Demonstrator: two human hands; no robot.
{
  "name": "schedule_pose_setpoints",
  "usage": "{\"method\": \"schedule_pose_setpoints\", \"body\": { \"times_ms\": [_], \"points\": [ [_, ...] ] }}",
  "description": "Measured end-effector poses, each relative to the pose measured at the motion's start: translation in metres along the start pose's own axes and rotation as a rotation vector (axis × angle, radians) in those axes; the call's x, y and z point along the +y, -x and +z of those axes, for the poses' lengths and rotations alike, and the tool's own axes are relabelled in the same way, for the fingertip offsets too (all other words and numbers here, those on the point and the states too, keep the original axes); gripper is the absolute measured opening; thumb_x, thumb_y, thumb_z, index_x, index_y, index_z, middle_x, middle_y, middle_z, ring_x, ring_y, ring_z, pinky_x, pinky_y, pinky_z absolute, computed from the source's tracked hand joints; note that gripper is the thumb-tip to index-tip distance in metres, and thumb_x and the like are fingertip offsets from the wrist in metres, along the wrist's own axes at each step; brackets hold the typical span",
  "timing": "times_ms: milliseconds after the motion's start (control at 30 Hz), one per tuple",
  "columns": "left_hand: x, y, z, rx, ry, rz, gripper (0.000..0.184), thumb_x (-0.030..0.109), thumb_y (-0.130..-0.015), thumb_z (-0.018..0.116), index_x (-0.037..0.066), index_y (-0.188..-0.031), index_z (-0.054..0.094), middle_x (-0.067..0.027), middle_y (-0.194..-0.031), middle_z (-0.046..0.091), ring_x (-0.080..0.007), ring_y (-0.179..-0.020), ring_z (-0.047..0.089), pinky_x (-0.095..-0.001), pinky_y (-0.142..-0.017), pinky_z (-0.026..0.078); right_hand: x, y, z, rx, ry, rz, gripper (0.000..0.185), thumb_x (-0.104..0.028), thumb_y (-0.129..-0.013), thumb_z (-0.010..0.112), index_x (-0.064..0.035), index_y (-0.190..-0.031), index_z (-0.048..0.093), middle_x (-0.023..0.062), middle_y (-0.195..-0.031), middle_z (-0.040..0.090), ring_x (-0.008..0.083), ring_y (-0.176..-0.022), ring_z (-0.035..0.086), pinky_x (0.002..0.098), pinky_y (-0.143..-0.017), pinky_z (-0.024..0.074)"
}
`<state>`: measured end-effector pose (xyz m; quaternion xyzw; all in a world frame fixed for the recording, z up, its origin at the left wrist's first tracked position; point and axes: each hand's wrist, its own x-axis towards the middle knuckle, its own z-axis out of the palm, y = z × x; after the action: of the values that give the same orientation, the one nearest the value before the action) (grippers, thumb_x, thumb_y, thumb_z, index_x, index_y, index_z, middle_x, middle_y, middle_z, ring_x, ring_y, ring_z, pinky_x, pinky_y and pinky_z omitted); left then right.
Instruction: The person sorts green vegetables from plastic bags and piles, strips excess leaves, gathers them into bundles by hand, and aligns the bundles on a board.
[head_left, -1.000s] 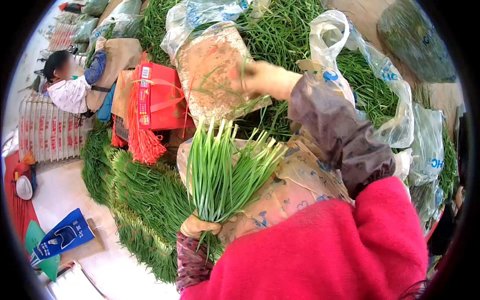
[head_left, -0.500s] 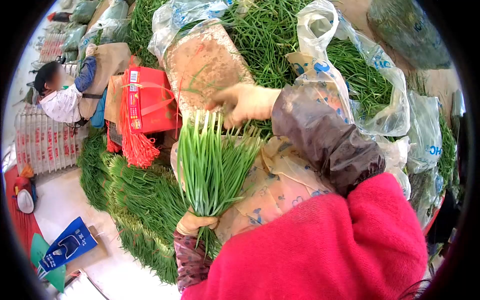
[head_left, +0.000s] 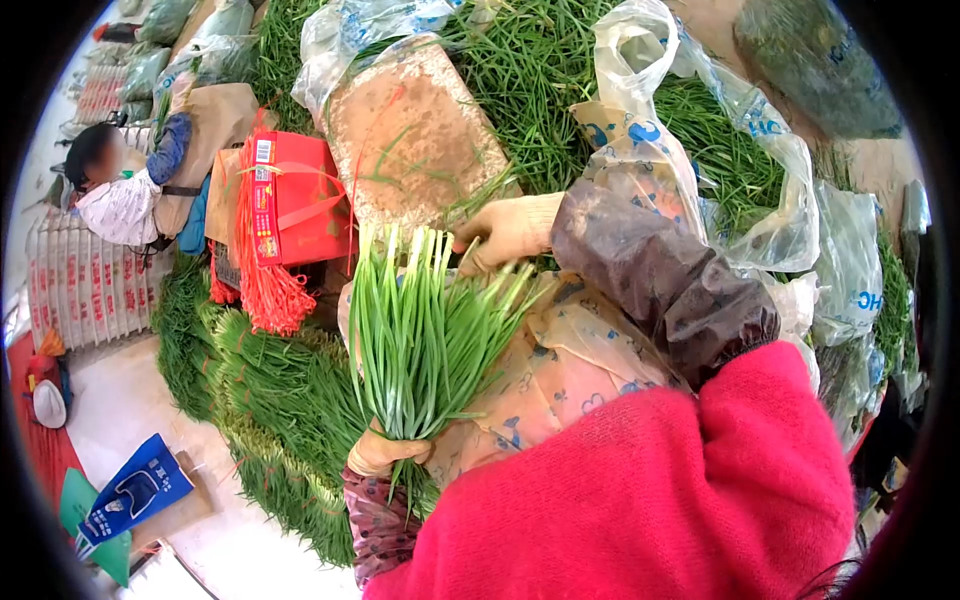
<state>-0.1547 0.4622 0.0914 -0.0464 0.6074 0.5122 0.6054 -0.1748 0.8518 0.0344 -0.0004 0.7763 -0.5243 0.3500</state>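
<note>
My left hand (head_left: 385,452), in a pale glove, is closed around the leafy lower part of a bunch of garlic chives (head_left: 405,330). The bunch fans upward, its pale cut ends at the top. Beside those ends is my right hand (head_left: 510,232), gloved too, with bent fingers and thumb close to the stalks. What lies between its fingertips is hard to make out. Just past the right hand, loose green blades lie over the edge of a soil-stained board (head_left: 410,130). A patterned plastic cover (head_left: 560,350) lies beneath the bunch.
A red box (head_left: 310,190) with red ties (head_left: 275,300) stands left of the board. Tied chive bundles (head_left: 290,380) line the lower left. Loose chives (head_left: 530,90) and a clear plastic bag (head_left: 790,190) lie beyond. Another person (head_left: 120,190) is at the far left.
My right hand has moved slightly right and down from over the board, its fingers less blurred. Green blades now show beside it. The left hand keeps its hold on the chives.
</note>
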Motion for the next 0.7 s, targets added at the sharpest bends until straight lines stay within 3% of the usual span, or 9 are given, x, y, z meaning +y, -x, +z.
{"method": "schedule_pose_setpoints", "body": {
  "times_ms": [67,200,267,333,400,467,600,633,700],
  "points": [
    [-0.004,0.001,-0.003,0.006,0.028,0.015,0.035,-0.006,-0.076,0.066,-0.006,-0.11,0.056,-0.0128,-0.079,0.062,-0.0203,-0.056,0.054,-0.0339,-0.05,0.043,0.01,-0.011,0.001,0.18,0.004,-0.138,0.042,-0.04,-0.084,0.062,-0.0056,-0.109,0.066,0.0112,-0.09,0.069,0.0218,-0.085,0.065,0.0335,-0.08,0.0497],
    [-0.016,-0.004,-0.021,-0.107,0.083,0.063,0.04,-0.006,-0.078,0.064,-0.008,-0.116,0.052,-0.0146,-0.081,0.062,-0.0198,-0.053,0.051,-0.0341,-0.048,0.04,0.027,-0.01,-0.029,0.62,0.043,-0.108,0.041,-0.035,-0.083,0.064,-0.005,-0.111,0.065,0.0142,-0.092,0.068,0.0208,-0.082,0.064,0.0317,-0.078,0.0501],
    [-0.017,-0.006,-0.019,-0.119,0.013,0.062,0.053,0.005,-0.077,0.068,-0.01,-0.124,0.047,-0.0154,-0.082,0.061,-0.0198,-0.052,0.05,-0.0332,-0.049,0.04,0.039,-0.008,-0.05,0.831,-0.289,-0.075,0.039,-0.029,-0.081,0.067,-0.0055,-0.112,0.065,0.0147,-0.093,0.068,0.0212,-0.082,0.064,0.032,-0.077,0.0504],
    [-0.019,-0.008,-0.018,-0.125,0.027,0.096,0.055,0.007,-0.077,0.068,-0.01,-0.125,0.047,-0.015,-0.08,0.061,-0.0196,-0.052,0.049,-0.0329,-0.049,0.04,0.049,0.002,-0.072,0.798,0.036,0.06,0.046,-0.027,-0.079,0.069,-0.0053,-0.118,0.062,0.0145,-0.094,0.068,0.0215,-0.08,0.064,0.0322,-0.077,0.0509],
    [-0.022,-0.009,-0.018,-0.136,0.054,0.127,0.058,0.01,-0.076,0.069,-0.01,-0.126,0.046,-0.0146,-0.078,0.061,-0.0194,-0.052,0.049,-0.0326,-0.049,0.04,0.049,0.01,-0.075,0.485,0.333,0.105,0.063,-0.028,-0.076,0.072,-0.0024,-0.13,0.053,0.0173,-0.113,0.064,0.0206,-0.099,0.062,0.0285,-0.086,0.0492],
    [-0.027,-0.011,-0.023,-0.161,0.087,0.168,0.06,0.012,-0.076,0.069,-0.01,-0.127,0.045,-0.0142,-0.077,0.06,-0.0193,-0.052,0.049,-0.0323,-0.05,0.039,0.041,0.015,-0.065,0.227,0.245,-0.067,0.065,-0.024,-0.076,0.073,-0.0034,-0.133,0.05,0.0191,-0.122,0.06,0.0214,-0.109,0.059,0.0275,-0.09,0.0477],
    [-0.038,-0.019,-0.034,-0.199,0.143,0.277,0.065,0.016,-0.075,0.071,-0.01,-0.128,0.043,-0.0134,-0.073,0.06,-0.0189,-0.051,0.048,-0.0317,-0.05,0.039,0.031,-0.009,-0.017,-0.081,-0.483,-0.333,0.064,-0.01,-0.08,0.07,-0.0055,-0.139,0.046,0.0096,-0.1,0.063,0.0133,-0.085,0.059,0.0263,-0.07,0.0475],
    [-0.047,-0.023,-0.035,-0.094,0.034,0.293,0.073,0.026,-0.074,0.071,-0.011,-0.129,0.042,-0.0087,-0.06,0.055,-0.0174,-0.048,0.046,-0.0302,-0.05,0.037,0.018,-0.005,-0.01,0.002,-0.566,-0.312,0.055,-0.008,-0.081,0.068,-0.0048,-0.133,0.052,0.0022,-0.085,0.062,0.008,-0.072,0.054,0.0237,-0.062,0.043],
    [-0.021,-0.019,-0.015,-0.147,0.07,0.249,0.073,0.026,-0.073,0.07,-0.01,-0.131,0.041,-0.0053,-0.054,0.049,-0.0158,-0.044,0.042,-0.0295,-0.048,0.033,0.013,-0.012,-0.013,0.382,-0.651,-0.309,0.034,-0.009,-0.081,0.064,-0.0027,-0.115,0.064,0.0007,-0.083,0.064,0.0069,-0.071,0.055,0.0227,-0.062,0.0441]
  ]
}}
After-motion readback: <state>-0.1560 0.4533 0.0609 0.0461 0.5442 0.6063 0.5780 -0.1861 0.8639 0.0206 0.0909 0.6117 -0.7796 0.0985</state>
